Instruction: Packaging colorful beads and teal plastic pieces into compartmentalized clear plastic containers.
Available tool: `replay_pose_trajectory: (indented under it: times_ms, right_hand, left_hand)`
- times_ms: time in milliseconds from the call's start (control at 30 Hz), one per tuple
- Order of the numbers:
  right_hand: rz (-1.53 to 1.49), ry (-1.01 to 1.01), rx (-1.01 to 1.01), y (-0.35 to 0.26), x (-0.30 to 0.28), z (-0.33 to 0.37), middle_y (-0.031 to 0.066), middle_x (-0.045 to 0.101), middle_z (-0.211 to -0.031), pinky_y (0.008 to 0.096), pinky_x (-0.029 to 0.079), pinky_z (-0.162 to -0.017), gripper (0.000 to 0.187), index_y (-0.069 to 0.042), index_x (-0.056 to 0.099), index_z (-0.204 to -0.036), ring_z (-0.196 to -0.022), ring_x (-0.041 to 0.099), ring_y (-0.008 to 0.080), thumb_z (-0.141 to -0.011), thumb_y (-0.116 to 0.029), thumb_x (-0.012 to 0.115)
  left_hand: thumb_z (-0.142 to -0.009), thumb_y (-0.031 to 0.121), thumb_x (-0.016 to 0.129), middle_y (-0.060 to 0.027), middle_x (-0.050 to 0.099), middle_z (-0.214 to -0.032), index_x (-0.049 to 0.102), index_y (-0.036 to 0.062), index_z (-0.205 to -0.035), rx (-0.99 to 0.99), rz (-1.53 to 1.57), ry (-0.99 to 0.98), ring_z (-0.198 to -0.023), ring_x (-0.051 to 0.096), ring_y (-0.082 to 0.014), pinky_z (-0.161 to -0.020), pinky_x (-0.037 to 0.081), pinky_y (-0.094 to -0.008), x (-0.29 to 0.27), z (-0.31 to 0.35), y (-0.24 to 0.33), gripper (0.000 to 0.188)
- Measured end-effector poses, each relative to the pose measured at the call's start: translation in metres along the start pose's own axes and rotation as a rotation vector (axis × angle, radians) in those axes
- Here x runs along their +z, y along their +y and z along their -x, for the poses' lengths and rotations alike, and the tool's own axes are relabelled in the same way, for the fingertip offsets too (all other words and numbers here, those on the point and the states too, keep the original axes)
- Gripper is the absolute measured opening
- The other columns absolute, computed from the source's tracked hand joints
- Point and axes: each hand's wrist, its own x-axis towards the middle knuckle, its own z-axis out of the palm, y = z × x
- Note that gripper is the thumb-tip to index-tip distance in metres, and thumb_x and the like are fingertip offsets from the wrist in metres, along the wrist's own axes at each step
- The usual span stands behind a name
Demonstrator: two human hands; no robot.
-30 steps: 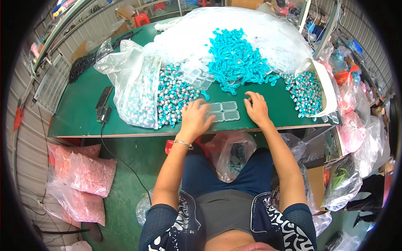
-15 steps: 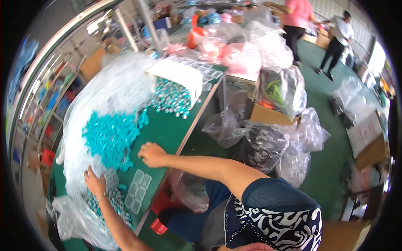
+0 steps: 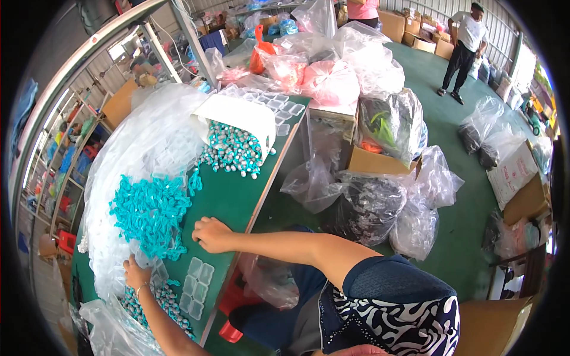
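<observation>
My right hand (image 3: 212,235) rests on the green tabletop (image 3: 228,199) with its fingers curled in; what they hold, if anything, is hidden. It is just right of a heap of teal, stringy rubbery pieces (image 3: 148,216). Lower left, my left hand (image 3: 136,273) reaches to the edge of a big pile of clear plastic cases (image 3: 107,231), its fingers apart and nothing visible in them. Small teal-and-grey rounded pieces (image 3: 167,299) lie beside that wrist. Several clear lidded cases (image 3: 196,288) stand in rows between my forearms.
A white tub (image 3: 234,115) on its side spills more teal-and-grey pieces at the table's far end, by more clear cases (image 3: 285,107). Bulging plastic bags (image 3: 329,83) and a cardboard box (image 3: 380,163) crowd the right side. A person (image 3: 463,50) stands farther back.
The whole view has shifted slightly. My left hand's fingers are less spread than before. My right hand stays curled on the tabletop. In the background, the person in pink has moved left.
</observation>
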Motion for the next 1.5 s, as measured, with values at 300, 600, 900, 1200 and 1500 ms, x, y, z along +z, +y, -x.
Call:
replay_pose_trajectory:
  times_ms: [300,600,900,1200,1500]
  right_hand:
    - [0.001,-0.007,-0.003,0.002,-0.002,-0.001,0.0029,0.055,-0.088,0.0381,0.041,-0.077,0.009,-0.014,0.064,-0.080,-0.092,0.051,0.0241,-0.072,-0.009,0.062]
    - [-0.011,-0.004,0.005,0.001,-0.005,-0.001,0.0035,0.056,-0.088,0.0386,0.042,-0.076,0.009,-0.014,0.064,-0.080,-0.092,0.051,0.0246,-0.072,-0.009,0.061]
    - [-0.007,-0.020,0.021,0.001,-0.005,-0.002,0.0036,0.057,-0.089,0.0395,0.042,-0.079,0.010,-0.013,0.065,-0.081,-0.093,0.051,0.0244,-0.073,-0.009,0.060]
    - [-0.030,0.008,0.002,0.001,-0.003,-0.002,0.0045,0.058,-0.088,0.0411,0.042,-0.079,0.008,-0.014,0.066,-0.078,-0.093,0.052,0.0254,-0.074,-0.011,0.060]
    - [0.001,-0.048,0.041,0.000,-0.009,-0.004,0.0040,0.060,-0.092,0.0417,0.043,-0.080,0.010,-0.014,0.067,-0.080,-0.095,0.053,0.0256,-0.075,-0.012,0.059]
  left_hand:
    - [-0.061,0.020,0.071,-0.0084,0.048,-0.118,0.053,0.0201,-0.117,0.030,0.021,0.028,-0.102,0.054,-0.0372,-0.079,0.047,-0.0518,-0.002,0.001,0.006,0.059]
    - [-0.058,0.020,0.074,-0.0136,0.054,-0.112,0.059,0.0126,-0.106,0.141,0.101,0.097,-0.093,0.056,-0.0392,-0.079,0.049,-0.0451,0.001,-0.008,0.000,0.050]
    - [-0.058,0.017,0.075,-0.0146,0.054,-0.111,0.062,0.0111,-0.101,0.101,0.133,0.091,-0.093,0.057,-0.0398,-0.079,0.051,-0.0455,-0.006,-0.005,0.008,0.046]
    - [-0.055,0.014,0.079,-0.0164,0.054,-0.107,0.063,0.0079,-0.098,0.109,0.270,0.150,-0.094,0.059,-0.0373,-0.079,0.050,-0.0440,-0.011,-0.008,-0.002,0.046]
    - [-0.055,0.012,0.082,-0.0155,0.056,-0.103,0.065,0.0072,-0.098,0.095,0.447,0.233,-0.095,0.058,-0.0347,-0.081,0.048,-0.0402,-0.027,-0.001,0.002,0.046]
